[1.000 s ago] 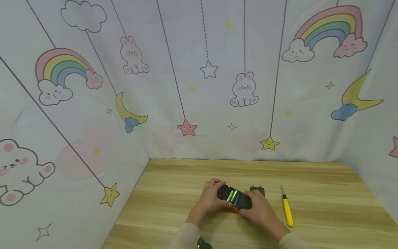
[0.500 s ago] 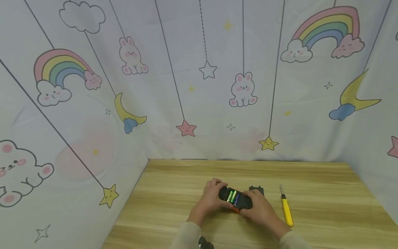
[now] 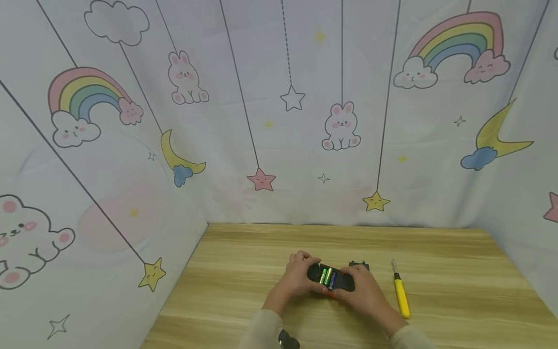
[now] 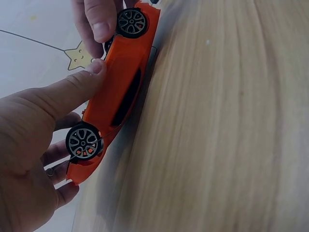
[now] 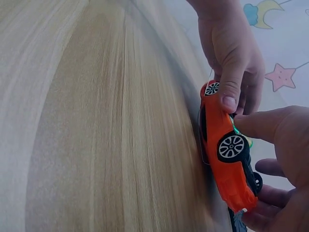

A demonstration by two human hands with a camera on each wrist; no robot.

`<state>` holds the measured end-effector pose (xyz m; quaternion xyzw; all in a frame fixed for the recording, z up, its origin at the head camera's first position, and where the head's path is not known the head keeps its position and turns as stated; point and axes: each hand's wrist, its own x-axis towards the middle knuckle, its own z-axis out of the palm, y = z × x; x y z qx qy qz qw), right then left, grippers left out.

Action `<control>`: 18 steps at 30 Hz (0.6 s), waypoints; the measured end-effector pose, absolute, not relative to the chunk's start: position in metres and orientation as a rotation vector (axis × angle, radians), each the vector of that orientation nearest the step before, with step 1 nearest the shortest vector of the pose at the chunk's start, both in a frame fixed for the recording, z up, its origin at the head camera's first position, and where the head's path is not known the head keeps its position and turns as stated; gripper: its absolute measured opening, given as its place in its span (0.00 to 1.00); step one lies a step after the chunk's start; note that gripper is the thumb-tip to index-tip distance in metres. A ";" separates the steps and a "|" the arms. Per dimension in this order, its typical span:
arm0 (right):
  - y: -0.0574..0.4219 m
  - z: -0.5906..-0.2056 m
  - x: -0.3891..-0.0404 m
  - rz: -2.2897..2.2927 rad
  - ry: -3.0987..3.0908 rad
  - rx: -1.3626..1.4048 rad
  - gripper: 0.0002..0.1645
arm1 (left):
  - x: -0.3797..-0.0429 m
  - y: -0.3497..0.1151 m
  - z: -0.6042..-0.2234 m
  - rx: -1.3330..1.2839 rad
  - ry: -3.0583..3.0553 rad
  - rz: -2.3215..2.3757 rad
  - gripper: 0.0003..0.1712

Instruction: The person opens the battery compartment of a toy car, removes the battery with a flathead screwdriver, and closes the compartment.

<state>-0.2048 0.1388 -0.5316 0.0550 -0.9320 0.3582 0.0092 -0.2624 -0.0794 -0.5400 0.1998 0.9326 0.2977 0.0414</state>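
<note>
An orange toy car [image 4: 113, 79] is upside down just over the wooden table, its black underside [image 3: 346, 282] facing up in the head view. The battery bay in its middle is uncovered and holds green batteries [image 3: 325, 276] and a dark blue one [image 3: 333, 280] side by side. My left hand [image 3: 298, 276] grips one end of the car, thumb along the near side and fingers on the far side. At the other end, my right hand [image 3: 364, 288] holds it the same way. In the right wrist view both thumbs press the orange body [image 5: 227, 159].
A black battery cover [image 3: 359, 265] lies behind my right hand. To the right is a screwdriver [image 3: 402, 295] with a yellow handle. A small black object [image 3: 287, 340], partly cut off, sits at the bottom by my left sleeve. Printed cloth walls [image 3: 296, 203] enclose the table [image 3: 244, 242].
Both hands keep hold of the car, which has shifted very slightly to the right and tilted a little. The batteries stay in the bay.
</note>
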 end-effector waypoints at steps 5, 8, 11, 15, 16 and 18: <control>0.136 -0.534 -0.205 1.090 -2.862 0.142 0.35 | -0.262 -0.078 -0.541 0.596 2.849 0.927 0.48; 0.133 -0.535 -0.206 1.079 -2.820 0.136 0.32 | -0.261 -0.078 -0.541 0.595 2.852 0.929 0.48; 0.129 -0.535 -0.206 1.077 -2.798 0.131 0.29 | -0.259 -0.078 -0.541 0.599 2.857 0.924 0.47; 0.125 -0.537 -0.208 1.056 -2.804 0.122 0.28 | -0.259 -0.078 -0.541 0.583 2.862 0.913 0.47; 0.125 -0.537 -0.209 1.047 -2.809 0.119 0.28 | -0.259 -0.077 -0.541 0.575 2.860 0.913 0.47; 0.123 -0.538 -0.211 1.025 -2.822 0.122 0.28 | -0.260 -0.077 -0.541 0.559 2.855 0.920 0.47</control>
